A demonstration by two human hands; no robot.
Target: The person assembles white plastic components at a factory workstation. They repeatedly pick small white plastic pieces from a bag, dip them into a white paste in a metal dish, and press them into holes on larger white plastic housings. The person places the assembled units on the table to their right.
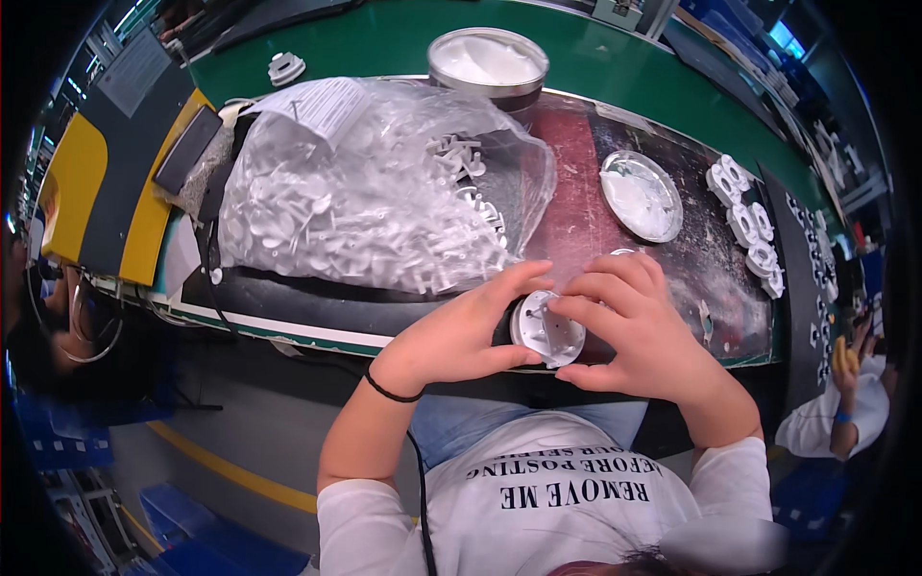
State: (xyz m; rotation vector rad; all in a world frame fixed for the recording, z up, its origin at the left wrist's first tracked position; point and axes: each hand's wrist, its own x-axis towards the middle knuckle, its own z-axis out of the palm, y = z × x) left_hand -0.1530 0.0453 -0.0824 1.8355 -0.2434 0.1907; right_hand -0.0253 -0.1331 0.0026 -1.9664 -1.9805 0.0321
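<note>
A round white plastic housing [544, 333] with small holes and raised posts inside is held between my two hands, close to the table's front edge. My left hand [466, 331] grips its left side, thumb at the lower rim and fingers curved beyond the upper rim. My right hand [629, 322] bends over its right side, with fingertips at the upper inside and the thumb by the lower rim. Whether the right fingertips pinch a small piece is hidden. Just beyond my left hand lies a large clear plastic bag [355, 240] of small white plastic pieces, its mouth open to the right.
Behind the bag stands a round tin [488, 90] of white paste. A shallow metal lid [678, 200] with white paste lies right of centre. Several white housings [744, 226] line the right side, beside a black strip [802, 288] with small parts. A yellow-and-grey machine [110, 182] stands left.
</note>
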